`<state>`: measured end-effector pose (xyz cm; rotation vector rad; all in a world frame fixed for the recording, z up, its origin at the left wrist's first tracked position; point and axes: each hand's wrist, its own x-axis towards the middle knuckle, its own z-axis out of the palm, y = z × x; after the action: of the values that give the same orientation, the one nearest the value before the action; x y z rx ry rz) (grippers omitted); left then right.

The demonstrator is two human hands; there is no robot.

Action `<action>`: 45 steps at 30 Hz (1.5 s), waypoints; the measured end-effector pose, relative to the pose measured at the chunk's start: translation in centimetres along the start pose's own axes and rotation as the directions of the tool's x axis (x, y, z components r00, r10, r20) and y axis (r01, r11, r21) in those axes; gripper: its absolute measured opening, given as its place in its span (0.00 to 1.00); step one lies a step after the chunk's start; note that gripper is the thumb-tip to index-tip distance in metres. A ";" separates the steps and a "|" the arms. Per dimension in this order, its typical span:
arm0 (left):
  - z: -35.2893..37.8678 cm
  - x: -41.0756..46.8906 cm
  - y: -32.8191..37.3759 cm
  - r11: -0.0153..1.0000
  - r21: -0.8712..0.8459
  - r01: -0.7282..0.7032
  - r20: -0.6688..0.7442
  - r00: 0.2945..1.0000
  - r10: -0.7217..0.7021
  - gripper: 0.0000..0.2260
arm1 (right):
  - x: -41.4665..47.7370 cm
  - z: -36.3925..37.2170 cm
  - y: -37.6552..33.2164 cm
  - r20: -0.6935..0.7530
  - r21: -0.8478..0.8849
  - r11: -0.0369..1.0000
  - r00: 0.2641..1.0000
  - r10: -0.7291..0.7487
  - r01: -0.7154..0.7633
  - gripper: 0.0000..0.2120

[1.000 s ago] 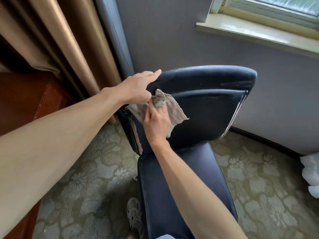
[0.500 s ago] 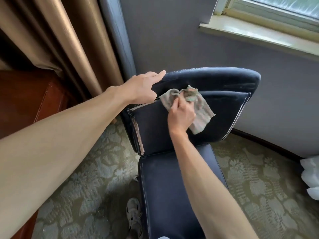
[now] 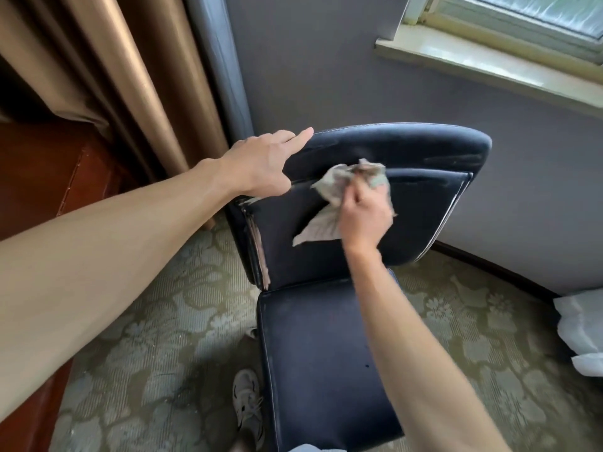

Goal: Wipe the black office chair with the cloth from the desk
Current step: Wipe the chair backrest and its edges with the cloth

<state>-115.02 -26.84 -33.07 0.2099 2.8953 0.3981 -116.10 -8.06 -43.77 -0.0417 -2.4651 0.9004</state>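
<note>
Now: chair (image 3: pixel 424 210) being wiped with cloth (image 3: pixel 329 190)

The black chair's backrest is being steadied at its top left corner by the left hand (image 3: pixel 261 164), with the fingers laid nearly straight over the edge. The crumpled cloth is being gripped in the right hand (image 3: pixel 365 216) and pressed against the upper middle of the backrest, one corner hanging down. A shoe (image 3: pixel 248 406) is being shown on the carpet (image 3: pixel 156 353) beside the seat.

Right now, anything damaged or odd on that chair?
Yes. The black office chair is torn along the backrest edge below the left hand: covering peeled, a lighter ragged layer showing. Pale scuff streaks mark the top pad's far end. The right hand grips the cloth at mid-backrest.
</note>
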 end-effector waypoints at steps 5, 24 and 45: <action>-0.2 -2.5 -2.8 0.999 0.022 0.040 -0.021 0.999 -0.039 0.47 | 2.7 -0.3 2.5 0.068 -0.085 0.987 0.988 0.140 -0.134 0.16; 0.4 -3.0 -3.8 0.995 -0.075 0.066 -0.030 0.997 -0.068 0.46 | -4.7 1.4 -4.5 0.089 0.011 0.997 0.993 -0.074 0.073 0.09; 0.5 -3.3 -4.0 0.993 -0.098 0.070 -0.057 0.995 -0.076 0.44 | -10.0 3.2 -9.5 0.190 0.077 0.991 0.975 -0.119 0.106 0.10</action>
<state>-112.19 -31.14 -34.03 0.0772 2.9230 0.5382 -107.56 -19.32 -44.65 0.2170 -2.5835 0.9776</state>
